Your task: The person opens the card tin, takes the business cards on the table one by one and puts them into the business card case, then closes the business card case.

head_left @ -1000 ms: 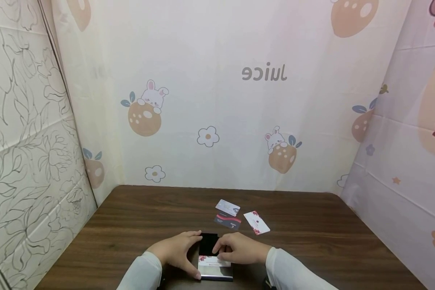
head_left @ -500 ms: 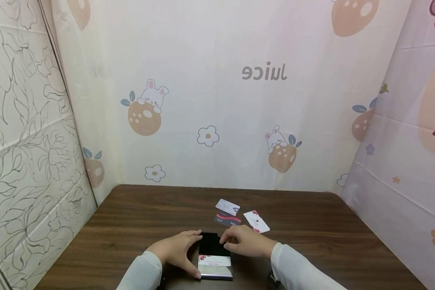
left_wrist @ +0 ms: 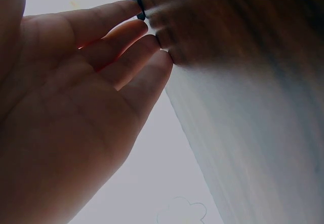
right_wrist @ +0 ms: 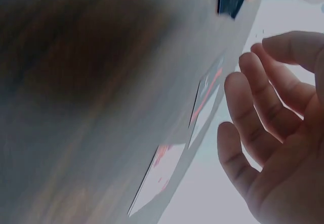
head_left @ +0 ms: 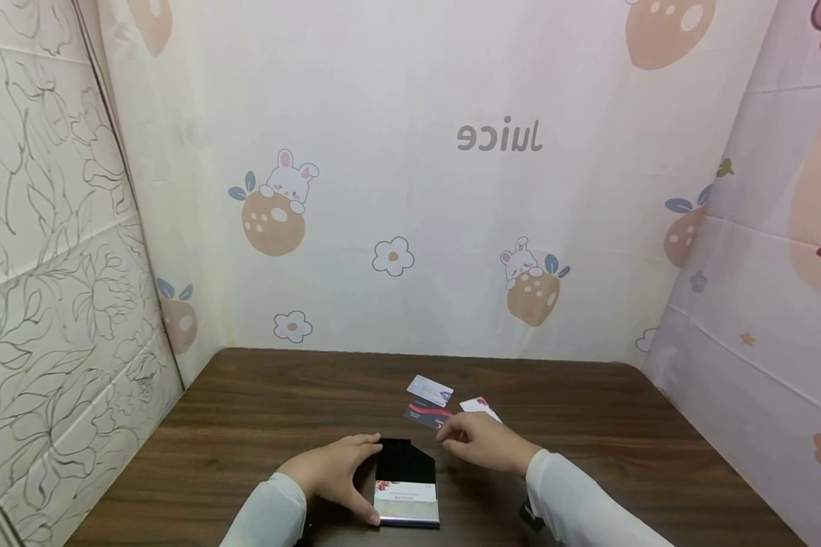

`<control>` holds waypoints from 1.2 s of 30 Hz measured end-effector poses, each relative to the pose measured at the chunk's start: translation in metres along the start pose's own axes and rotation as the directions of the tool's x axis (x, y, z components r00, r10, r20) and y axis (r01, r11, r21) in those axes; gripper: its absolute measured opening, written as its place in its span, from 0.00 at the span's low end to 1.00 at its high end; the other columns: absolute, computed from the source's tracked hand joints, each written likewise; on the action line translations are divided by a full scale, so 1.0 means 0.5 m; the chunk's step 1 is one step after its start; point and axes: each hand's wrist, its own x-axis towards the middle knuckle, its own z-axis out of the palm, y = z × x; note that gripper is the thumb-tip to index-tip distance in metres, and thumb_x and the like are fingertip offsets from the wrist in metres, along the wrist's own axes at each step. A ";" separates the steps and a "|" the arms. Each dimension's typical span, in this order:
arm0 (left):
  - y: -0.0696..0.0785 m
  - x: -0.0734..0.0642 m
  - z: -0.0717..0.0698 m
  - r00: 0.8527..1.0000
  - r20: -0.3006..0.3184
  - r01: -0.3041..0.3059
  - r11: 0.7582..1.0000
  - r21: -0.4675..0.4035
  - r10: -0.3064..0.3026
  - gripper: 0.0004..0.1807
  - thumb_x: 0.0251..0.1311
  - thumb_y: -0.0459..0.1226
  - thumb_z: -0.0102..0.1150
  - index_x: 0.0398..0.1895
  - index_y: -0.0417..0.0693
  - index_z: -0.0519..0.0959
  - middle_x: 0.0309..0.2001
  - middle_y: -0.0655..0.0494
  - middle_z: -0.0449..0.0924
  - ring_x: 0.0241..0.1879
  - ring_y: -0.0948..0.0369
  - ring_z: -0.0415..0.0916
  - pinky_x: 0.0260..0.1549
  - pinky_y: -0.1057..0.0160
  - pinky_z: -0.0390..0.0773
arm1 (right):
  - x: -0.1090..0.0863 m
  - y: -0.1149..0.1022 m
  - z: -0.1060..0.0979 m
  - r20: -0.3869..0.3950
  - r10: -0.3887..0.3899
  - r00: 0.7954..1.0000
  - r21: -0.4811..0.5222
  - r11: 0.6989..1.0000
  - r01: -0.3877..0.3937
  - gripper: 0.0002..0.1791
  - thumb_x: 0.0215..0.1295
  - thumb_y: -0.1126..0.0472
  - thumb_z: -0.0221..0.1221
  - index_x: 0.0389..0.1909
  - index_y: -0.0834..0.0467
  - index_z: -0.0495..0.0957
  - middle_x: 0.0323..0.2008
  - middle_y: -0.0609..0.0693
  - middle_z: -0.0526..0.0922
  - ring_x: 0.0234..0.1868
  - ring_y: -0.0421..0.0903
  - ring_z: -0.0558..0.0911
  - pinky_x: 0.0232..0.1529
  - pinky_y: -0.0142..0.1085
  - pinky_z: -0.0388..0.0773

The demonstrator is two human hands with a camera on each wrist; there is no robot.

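Observation:
A business card case [head_left: 407,513] lies with its lid folded back, the black lining [head_left: 404,463] facing up. Inside its near half sits a white card with red flowers [head_left: 405,492]. My left hand [head_left: 335,475] holds the case along its left side, thumb at the near corner and fingertips at the far corner. My right hand [head_left: 486,444], loosely bent and holding nothing, hovers right of the case, near a dark card with a red stripe [head_left: 426,414]. A second white flowered card [head_left: 477,406] is partly hidden behind this hand.
A pale silver card [head_left: 429,390] lies just beyond the dark card. The brown wooden table [head_left: 280,395] ends at a printed cloth backdrop [head_left: 410,190], with more cloth on both sides.
My right hand has lifted off the card in the case and moved right and away toward the loose cards. The left hand and the case have stayed in place.

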 end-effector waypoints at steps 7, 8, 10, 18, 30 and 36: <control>-0.001 0.000 0.000 1.000 -0.003 -0.001 1.000 0.007 0.001 0.57 0.42 0.60 0.78 0.72 0.40 0.67 0.75 0.50 0.59 0.73 0.50 0.56 0.67 0.49 0.64 | -0.003 0.040 -0.019 -0.130 0.100 0.986 -0.079 0.991 -0.111 0.04 0.66 0.62 0.63 0.39 0.53 0.86 0.31 0.39 0.78 0.31 0.40 0.74 0.31 0.34 0.74; -0.001 0.000 0.000 1.000 -0.003 0.000 1.000 0.007 0.000 0.57 0.42 0.61 0.78 0.72 0.40 0.67 0.75 0.50 0.59 0.73 0.50 0.56 0.67 0.49 0.64 | -0.004 0.046 -0.021 -0.140 0.112 0.984 -0.083 0.989 -0.124 0.04 0.66 0.62 0.63 0.39 0.54 0.86 0.31 0.39 0.78 0.31 0.40 0.74 0.31 0.34 0.74; 0.000 0.000 0.000 1.000 -0.003 0.003 1.000 0.006 -0.003 0.57 0.42 0.60 0.78 0.72 0.41 0.67 0.75 0.50 0.59 0.73 0.51 0.56 0.67 0.49 0.64 | -0.007 0.055 -0.023 -0.157 0.138 0.978 -0.083 0.985 -0.152 0.04 0.66 0.63 0.64 0.39 0.55 0.85 0.30 0.40 0.77 0.30 0.40 0.73 0.30 0.34 0.74; 0.000 -0.002 0.001 1.000 -0.003 0.002 1.000 -0.001 -0.002 0.56 0.42 0.60 0.78 0.72 0.41 0.67 0.75 0.50 0.59 0.73 0.50 0.57 0.67 0.48 0.64 | -0.010 0.080 -0.027 -0.230 0.311 0.922 -0.084 0.938 -0.337 0.10 0.61 0.58 0.69 0.41 0.57 0.83 0.29 0.47 0.80 0.29 0.44 0.76 0.31 0.42 0.77; 0.001 -0.002 0.001 1.000 0.002 0.001 1.000 -0.008 -0.001 0.56 0.43 0.60 0.77 0.72 0.41 0.67 0.75 0.50 0.59 0.73 0.50 0.57 0.67 0.47 0.65 | -0.005 0.111 -0.029 -0.250 0.477 0.843 -0.157 0.839 -0.521 0.36 0.49 0.41 0.75 0.50 0.63 0.79 0.36 0.53 0.77 0.36 0.49 0.74 0.39 0.49 0.75; 0.001 -0.001 0.001 1.000 0.002 0.005 1.000 -0.004 -0.005 0.55 0.43 0.61 0.77 0.72 0.42 0.68 0.76 0.50 0.59 0.73 0.50 0.57 0.67 0.47 0.65 | -0.008 0.115 -0.031 -0.248 0.500 0.830 -0.154 0.825 -0.544 0.43 0.49 0.38 0.74 0.54 0.66 0.76 0.39 0.56 0.81 0.36 0.50 0.77 0.40 0.52 0.76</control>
